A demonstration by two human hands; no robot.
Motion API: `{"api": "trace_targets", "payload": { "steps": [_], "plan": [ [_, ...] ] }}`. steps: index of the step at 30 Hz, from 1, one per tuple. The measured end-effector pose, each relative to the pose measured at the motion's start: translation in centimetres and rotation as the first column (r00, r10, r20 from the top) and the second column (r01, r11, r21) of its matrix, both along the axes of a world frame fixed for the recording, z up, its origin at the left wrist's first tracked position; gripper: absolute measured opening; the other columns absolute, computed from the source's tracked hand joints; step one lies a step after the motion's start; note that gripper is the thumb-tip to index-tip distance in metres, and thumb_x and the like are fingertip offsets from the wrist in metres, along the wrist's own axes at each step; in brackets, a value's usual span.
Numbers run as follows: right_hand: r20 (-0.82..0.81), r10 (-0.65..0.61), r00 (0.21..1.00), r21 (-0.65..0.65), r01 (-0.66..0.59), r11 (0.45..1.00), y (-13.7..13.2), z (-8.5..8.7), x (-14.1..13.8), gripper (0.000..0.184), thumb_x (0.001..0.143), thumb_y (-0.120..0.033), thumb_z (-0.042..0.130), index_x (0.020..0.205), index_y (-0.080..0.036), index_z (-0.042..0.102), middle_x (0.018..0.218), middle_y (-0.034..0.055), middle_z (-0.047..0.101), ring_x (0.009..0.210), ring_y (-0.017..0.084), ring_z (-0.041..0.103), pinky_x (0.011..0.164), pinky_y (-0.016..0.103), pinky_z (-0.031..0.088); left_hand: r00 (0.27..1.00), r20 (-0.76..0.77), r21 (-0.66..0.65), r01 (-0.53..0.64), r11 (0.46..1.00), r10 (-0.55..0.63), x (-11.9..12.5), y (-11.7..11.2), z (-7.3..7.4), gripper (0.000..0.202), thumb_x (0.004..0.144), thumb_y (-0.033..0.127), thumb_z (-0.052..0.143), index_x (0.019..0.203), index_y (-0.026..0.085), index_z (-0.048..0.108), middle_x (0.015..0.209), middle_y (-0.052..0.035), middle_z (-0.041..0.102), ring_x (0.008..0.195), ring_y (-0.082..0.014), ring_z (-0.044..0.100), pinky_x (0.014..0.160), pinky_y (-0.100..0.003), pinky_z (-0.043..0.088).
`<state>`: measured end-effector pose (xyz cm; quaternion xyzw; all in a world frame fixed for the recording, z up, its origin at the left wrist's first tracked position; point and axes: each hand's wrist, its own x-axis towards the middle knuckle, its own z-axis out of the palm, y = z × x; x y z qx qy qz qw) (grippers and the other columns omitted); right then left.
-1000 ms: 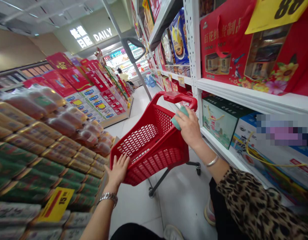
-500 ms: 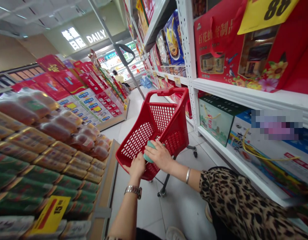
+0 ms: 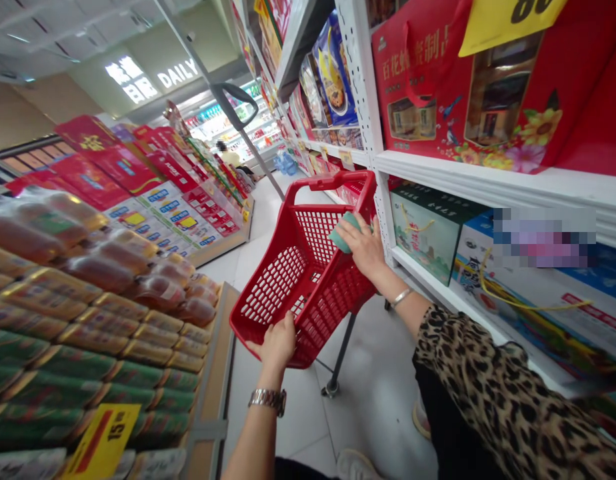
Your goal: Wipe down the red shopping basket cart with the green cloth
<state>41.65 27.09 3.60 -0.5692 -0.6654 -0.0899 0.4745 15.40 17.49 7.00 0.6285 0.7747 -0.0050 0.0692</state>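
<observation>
A red plastic shopping cart (image 3: 298, 267) with perforated sides stands tilted across my view in the aisle. My left hand (image 3: 277, 341) grips the near rim of its basket, fingers curled over the edge. In my right hand (image 3: 364, 245) is a green cloth (image 3: 344, 233), pressed against the right side rim close to the handle end. The fingers lie over the cloth, which partly sticks out on their left. The cart's handle (image 3: 333, 180) is at the far end. Inside the basket I see only its red mesh walls.
On the right stand white shelves (image 3: 438, 160) with red gift boxes and cartons. To the left is a low display of bottles (image 3: 138, 260) and packed cans (image 3: 88, 347). A grey pole with a looped handle (image 3: 235, 107) rises behind the cart. A person (image 3: 231, 157) is far down the aisle.
My right hand has moved with the cloth from the near rim, up and to the right along the cart's side. My left hand stays on the near rim.
</observation>
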Motion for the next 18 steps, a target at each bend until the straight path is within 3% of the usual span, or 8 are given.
{"api": "trace_targets", "payload": {
  "steps": [3, 7, 13, 18],
  "plan": [
    [-0.07, -0.018, 0.997, 0.037, 0.021, 0.999, 0.4, 0.1, 1.4, 0.05, 0.1, -0.006, 0.04, 0.136, -0.028, 0.066, 0.151, 0.0027, 0.059, 0.157, 0.024, 0.026, 0.129, 0.065, 0.012, 0.996, 0.067, -0.058, -0.06, 0.996, 0.064, 0.8, -0.9, 0.3, 0.063, 0.102, 0.043, 0.015, 0.117, 0.025, 0.074, 0.137, -0.0176, 0.068, 0.136, -0.0396, 0.056, 0.109, -0.079, 0.029],
    [-0.127, -0.011, 0.992, 0.087, 0.022, 0.996, -0.2, -0.4, 1.4, 0.05, 0.099, -0.005, 0.039, 0.134, -0.026, 0.068, 0.149, 0.004, 0.06, 0.159, 0.023, 0.019, 0.129, 0.064, 0.016, 0.996, 0.074, -0.076, -0.043, 0.996, 0.049, 1.1, -1.4, 0.6, 0.06, 0.102, 0.043, 0.017, 0.127, 0.027, 0.07, 0.138, -0.0165, 0.068, 0.138, -0.0388, 0.055, 0.11, -0.076, 0.031],
    [-0.15, 0.053, 0.987, 0.091, -0.039, 0.995, -2.2, -2.1, -1.0, 0.055, 0.096, 0.0, 0.038, 0.133, -0.027, 0.069, 0.149, 0.0045, 0.061, 0.16, 0.022, 0.014, 0.128, 0.063, 0.021, 0.993, 0.078, -0.099, -0.082, 0.992, 0.089, 1.4, -1.2, 1.0, 0.061, 0.102, 0.046, 0.017, 0.136, 0.03, 0.065, 0.143, -0.0129, 0.065, 0.141, -0.0374, 0.052, 0.115, -0.071, 0.027],
    [-0.096, 0.138, 0.986, 0.068, -0.132, 0.989, -3.7, -3.4, -3.9, 0.058, 0.094, 0.003, 0.037, 0.133, -0.026, 0.068, 0.149, 0.0047, 0.061, 0.16, 0.02, 0.014, 0.128, 0.061, 0.022, 0.986, 0.102, -0.035, -0.132, 0.991, 0.135, 2.1, -1.0, 0.8, 0.06, 0.101, 0.044, 0.017, 0.14, 0.029, 0.061, 0.142, -0.0119, 0.066, 0.137, -0.0371, 0.056, 0.118, -0.07, 0.025]
  ]
}}
